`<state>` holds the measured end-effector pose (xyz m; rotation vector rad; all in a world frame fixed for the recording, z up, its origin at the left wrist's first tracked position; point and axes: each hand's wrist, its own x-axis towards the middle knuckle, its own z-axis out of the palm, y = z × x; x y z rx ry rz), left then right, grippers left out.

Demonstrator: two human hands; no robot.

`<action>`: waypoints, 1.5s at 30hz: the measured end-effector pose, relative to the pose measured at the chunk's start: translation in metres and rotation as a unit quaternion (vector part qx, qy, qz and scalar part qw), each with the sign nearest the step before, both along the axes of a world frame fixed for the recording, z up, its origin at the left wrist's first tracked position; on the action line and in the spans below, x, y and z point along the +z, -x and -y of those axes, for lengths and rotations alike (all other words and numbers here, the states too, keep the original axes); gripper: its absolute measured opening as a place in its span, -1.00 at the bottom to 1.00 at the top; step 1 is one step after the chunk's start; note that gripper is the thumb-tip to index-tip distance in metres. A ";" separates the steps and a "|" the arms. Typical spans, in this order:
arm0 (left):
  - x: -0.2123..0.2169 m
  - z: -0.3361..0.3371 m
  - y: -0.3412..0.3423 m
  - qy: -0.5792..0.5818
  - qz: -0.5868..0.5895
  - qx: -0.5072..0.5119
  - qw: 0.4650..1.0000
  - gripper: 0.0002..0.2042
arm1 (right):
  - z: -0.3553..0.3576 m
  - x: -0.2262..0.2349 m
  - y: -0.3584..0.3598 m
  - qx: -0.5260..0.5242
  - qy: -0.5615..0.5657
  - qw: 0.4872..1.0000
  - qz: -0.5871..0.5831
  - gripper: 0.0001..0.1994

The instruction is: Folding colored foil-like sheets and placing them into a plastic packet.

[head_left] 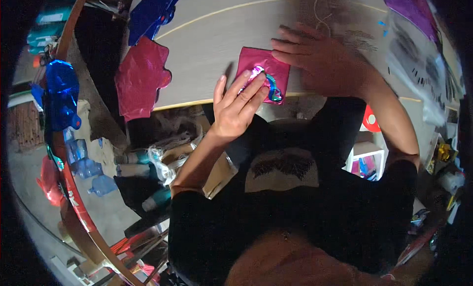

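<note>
A magenta square packet [250, 58] lies flat near the front edge of the table, with a shiny silver and teal figure on its face. My left hand [235, 107] rests on it, fingers stretched and slightly spread, partly covering that figure. Beside the packet's upper right corner is my right hand [322, 59], its fingers extended and apart, in shadow and a little blurred. Nothing shows in its grasp. Whether its fingertips touch the packet's edge I cannot tell.
On the table's left side lie a crumpled pink foil piece [143, 76] and a dark blue one [152, 15]. Clear plastic bags [419, 69] and a purple piece [411, 7] occupy the right. A thin string [318, 15] lies at the back. Below left are an open cardboard box [221, 175] and plastic bottles [88, 168].
</note>
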<state>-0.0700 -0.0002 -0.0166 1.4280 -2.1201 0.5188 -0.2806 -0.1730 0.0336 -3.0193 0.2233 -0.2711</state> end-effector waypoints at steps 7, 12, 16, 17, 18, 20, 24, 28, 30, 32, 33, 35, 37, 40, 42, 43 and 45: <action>-0.006 0.005 -0.005 -0.017 -0.051 -0.028 0.998 -0.82 | -0.001 -0.017 -0.015 0.074 -0.021 0.993 0.085 -0.38; 0.000 0.001 -0.002 -0.001 -0.013 -0.006 1.000 -0.81 | 0.005 0.002 -0.019 0.088 0.018 0.995 0.036 -0.45; -0.003 0.001 -0.007 0.010 -0.016 -0.026 0.999 -0.80 | 0.000 0.006 -0.042 0.127 0.069 0.988 0.045 -0.46; -0.003 0.002 -0.008 0.002 -0.027 -0.039 0.999 -0.80 | 0.000 0.002 -0.048 0.158 0.037 0.985 0.057 -0.43; -0.004 0.002 -0.009 -0.005 -0.037 -0.052 0.998 -0.80 | -0.004 -0.001 -0.049 0.133 -0.031 0.988 0.073 -0.37; -0.003 0.000 -0.010 -0.006 -0.037 -0.052 0.998 -0.80 | -0.009 -0.004 -0.048 0.114 -0.033 0.990 0.070 -0.37; -0.002 -0.001 -0.012 0.005 -0.028 -0.044 0.999 -0.79 | -0.010 -0.002 -0.054 0.106 -0.043 0.992 0.048 -0.34; -0.004 0.005 -0.011 0.032 -0.019 -0.042 0.998 -0.79 | 0.028 0.011 -0.059 0.133 0.128 0.981 -0.057 -0.30; -0.001 0.005 -0.013 0.015 -0.023 -0.055 0.998 -0.78 | 0.027 0.008 -0.066 0.073 0.177 0.977 0.096 -0.25; 0.000 0.005 -0.017 -0.001 -0.027 -0.080 0.996 -0.78 | 0.004 0.007 -0.071 0.127 0.103 0.984 0.072 -0.24; -0.002 0.005 -0.019 0.000 -0.028 -0.085 0.996 -0.78 | -0.005 0.009 -0.075 0.177 0.029 0.983 0.050 -0.23; -0.005 0.008 -0.020 -0.015 -0.026 -0.098 0.995 -0.78 | 0.000 -0.025 -0.076 0.171 -0.025 0.980 0.097 -0.23; -0.009 0.003 -0.025 -0.009 -0.022 -0.092 0.995 -0.81 | -0.004 -0.006 -0.082 0.200 -0.066 0.975 0.064 -0.22; -0.007 0.003 -0.017 0.013 -0.041 -0.077 0.996 -0.84 | 0.005 -0.026 -0.084 0.189 -0.022 0.980 0.064 -0.21; -0.002 0.010 -0.007 -0.003 -0.044 -0.086 0.995 -0.83 | 0.024 -0.038 -0.075 0.105 0.021 0.988 0.108 -0.22; -0.001 0.011 -0.005 -0.025 -0.039 -0.060 0.997 -0.82 | 0.046 -0.030 -0.053 0.042 -0.041 0.990 0.132 -0.25; -0.009 0.005 -0.011 -0.016 -0.049 -0.059 0.997 -0.78 | 0.073 0.026 0.025 -0.107 -0.194 0.952 0.209 -0.31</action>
